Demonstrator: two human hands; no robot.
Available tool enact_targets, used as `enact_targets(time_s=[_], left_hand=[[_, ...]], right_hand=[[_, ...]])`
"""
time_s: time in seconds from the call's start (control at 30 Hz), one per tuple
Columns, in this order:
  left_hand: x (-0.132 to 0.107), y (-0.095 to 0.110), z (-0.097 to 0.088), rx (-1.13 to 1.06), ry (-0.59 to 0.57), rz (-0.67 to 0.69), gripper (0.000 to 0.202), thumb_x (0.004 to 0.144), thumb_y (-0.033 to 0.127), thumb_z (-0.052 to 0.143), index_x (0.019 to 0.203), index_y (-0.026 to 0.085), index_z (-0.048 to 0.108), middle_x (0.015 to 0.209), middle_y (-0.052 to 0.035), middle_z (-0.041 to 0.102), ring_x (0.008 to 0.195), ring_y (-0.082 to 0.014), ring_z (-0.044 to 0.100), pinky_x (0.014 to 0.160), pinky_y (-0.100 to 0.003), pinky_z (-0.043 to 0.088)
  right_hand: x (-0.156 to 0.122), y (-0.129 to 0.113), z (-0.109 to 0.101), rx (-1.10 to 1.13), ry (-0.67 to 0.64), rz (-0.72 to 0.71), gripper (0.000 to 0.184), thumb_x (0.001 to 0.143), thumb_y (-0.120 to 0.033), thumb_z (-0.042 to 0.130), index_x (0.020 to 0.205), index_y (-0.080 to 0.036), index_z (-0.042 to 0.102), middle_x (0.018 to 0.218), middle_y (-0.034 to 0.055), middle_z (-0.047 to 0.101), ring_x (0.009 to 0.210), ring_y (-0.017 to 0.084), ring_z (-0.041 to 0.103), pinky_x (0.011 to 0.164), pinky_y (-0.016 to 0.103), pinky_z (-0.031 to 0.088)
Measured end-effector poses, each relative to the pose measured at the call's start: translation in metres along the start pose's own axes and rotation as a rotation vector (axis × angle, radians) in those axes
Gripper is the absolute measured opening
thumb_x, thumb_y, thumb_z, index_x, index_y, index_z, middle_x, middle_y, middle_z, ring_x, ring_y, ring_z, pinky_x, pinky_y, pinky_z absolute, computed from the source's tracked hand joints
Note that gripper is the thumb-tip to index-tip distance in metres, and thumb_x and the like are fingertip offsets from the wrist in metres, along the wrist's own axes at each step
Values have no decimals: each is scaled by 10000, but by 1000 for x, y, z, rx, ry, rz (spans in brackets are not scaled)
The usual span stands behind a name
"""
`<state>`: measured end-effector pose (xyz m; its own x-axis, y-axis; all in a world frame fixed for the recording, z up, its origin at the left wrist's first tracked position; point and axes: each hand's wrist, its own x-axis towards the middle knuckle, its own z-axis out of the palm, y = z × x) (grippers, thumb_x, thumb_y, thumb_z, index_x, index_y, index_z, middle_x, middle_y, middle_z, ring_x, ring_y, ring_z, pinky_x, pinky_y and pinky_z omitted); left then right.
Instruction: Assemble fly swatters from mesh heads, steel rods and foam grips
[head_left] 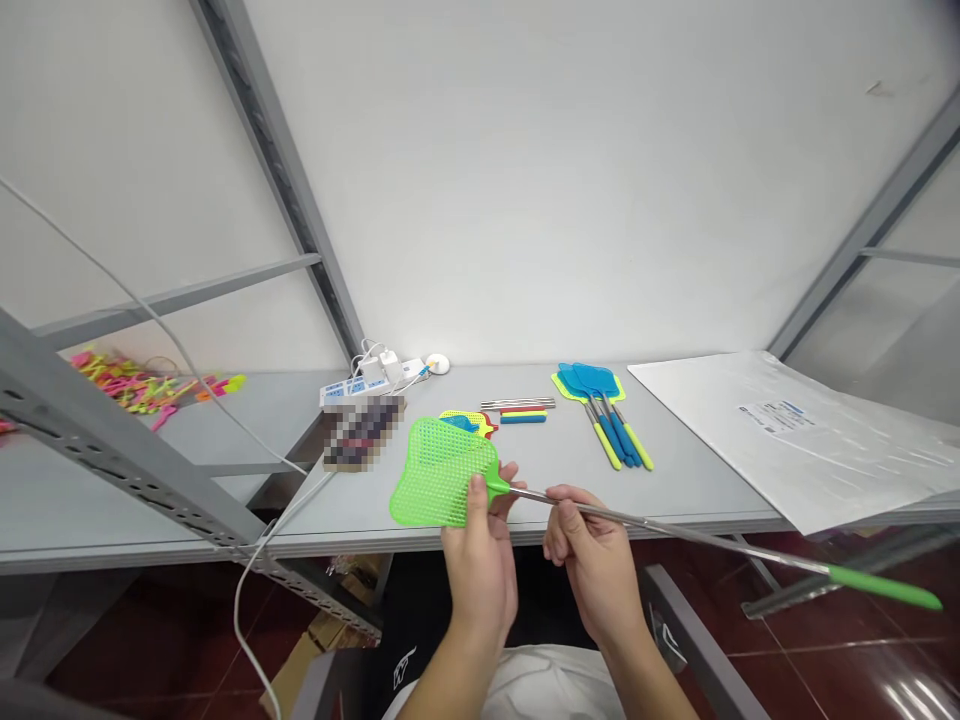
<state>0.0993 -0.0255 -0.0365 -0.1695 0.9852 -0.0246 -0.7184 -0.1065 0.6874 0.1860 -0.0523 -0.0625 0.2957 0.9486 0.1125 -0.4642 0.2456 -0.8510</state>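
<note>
My left hand (480,560) pinches the lower edge of a green fly swatter's mesh head (441,472), thumb on top, just above the table's front edge. My right hand (592,555) is closed round the swatter's extended metal rod (675,530) close to the head. The rod runs out to the right and ends in a green grip (885,587) beyond the table edge. Behind the head lie other swatter heads in yellow, blue and red (469,422).
On the grey table (675,470) lie several blue and yellow swatters (600,405), loose rods with coloured grips (521,410), a power strip with chargers (364,385), a stack of clear plastic bags (810,430). Colourful parts (142,385) sit far left; a white cable (247,590) hangs down.
</note>
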Motion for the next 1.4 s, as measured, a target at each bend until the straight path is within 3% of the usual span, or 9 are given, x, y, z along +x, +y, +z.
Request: enact_targets(time_s=[0.13, 0.4, 0.57, 0.73, 0.83, 1.03, 1.2, 1.3, 1.4], left_hand=[[19, 25, -1, -60, 99, 36, 245, 859, 350, 706, 1023, 169, 683, 938, -66, 752, 765, -158, 714, 817, -328, 559], [53, 67, -24, -156, 245, 158, 158, 923, 280, 603, 1040, 185, 652, 883, -38, 742, 760, -124, 705, 834, -281, 545], [68, 82, -37, -161, 263, 238, 178, 922, 301, 604, 1051, 190, 656, 868, -13, 729, 752, -108, 692, 854, -267, 530], [55, 54, -27, -132, 267, 257, 194, 934, 344, 591, 975, 175, 678, 838, -16, 733, 723, -113, 704, 811, -261, 529], [34, 25, -17, -81, 174, 118, 286, 903, 388, 638, 980, 119, 696, 914, -108, 749, 821, -215, 739, 790, -341, 547], [1, 0, -7, -39, 55, 42, 309, 909, 442, 623, 1041, 171, 692, 1010, -95, 744, 900, -229, 737, 810, -346, 551], [4, 5, -7, 10, 14, 30, 308, 899, 427, 641, 1051, 165, 697, 1027, -106, 743, 908, -218, 729, 803, -328, 556], [15, 11, -13, 58, 37, 26, 316, 878, 417, 669, 1052, 154, 691, 967, -101, 749, 807, -200, 729, 767, -328, 567], [29, 15, -22, 91, 114, 120, 285, 865, 400, 687, 1041, 175, 683, 981, -71, 735, 796, -188, 717, 706, -302, 577]], right_hand=[[4, -12, -15, -5, 36, -22, 290, 874, -414, 680, 1087, -217, 671, 629, -43, 530, 553, 99, 492, 562, 255, 387], [23, -62, -57, 201, 300, -182, 257, 903, -455, 613, 883, -203, 660, 564, -61, 405, 494, 84, 359, 499, 228, 360], [25, -72, -66, 205, 407, -249, 253, 927, -421, 573, 817, -199, 624, 535, -63, 361, 489, 91, 294, 491, 220, 339], [19, -47, -38, 161, 302, -229, 239, 891, -433, 647, 818, -205, 624, 584, -65, 350, 523, 87, 321, 504, 220, 347], [11, -26, -15, 155, 192, -135, 241, 904, -460, 626, 865, -222, 631, 601, -64, 342, 538, 92, 336, 507, 230, 361], [2, -5, 8, 185, 84, -76, 215, 939, -438, 581, 895, -234, 633, 582, -66, 354, 542, 98, 366, 520, 242, 379], [7, -4, -6, 74, 30, -17, 201, 894, -417, 653, 939, -223, 680, 568, -65, 400, 545, 93, 409, 545, 249, 390], [12, -10, -25, -197, 70, -25, 223, 812, -371, 749, 971, -224, 700, 623, -34, 530, 576, 112, 497, 569, 265, 418], [14, -18, -36, -522, 112, -155, 201, 755, -336, 793, 902, -239, 697, 766, 7, 637, 655, 152, 575, 600, 281, 461]])
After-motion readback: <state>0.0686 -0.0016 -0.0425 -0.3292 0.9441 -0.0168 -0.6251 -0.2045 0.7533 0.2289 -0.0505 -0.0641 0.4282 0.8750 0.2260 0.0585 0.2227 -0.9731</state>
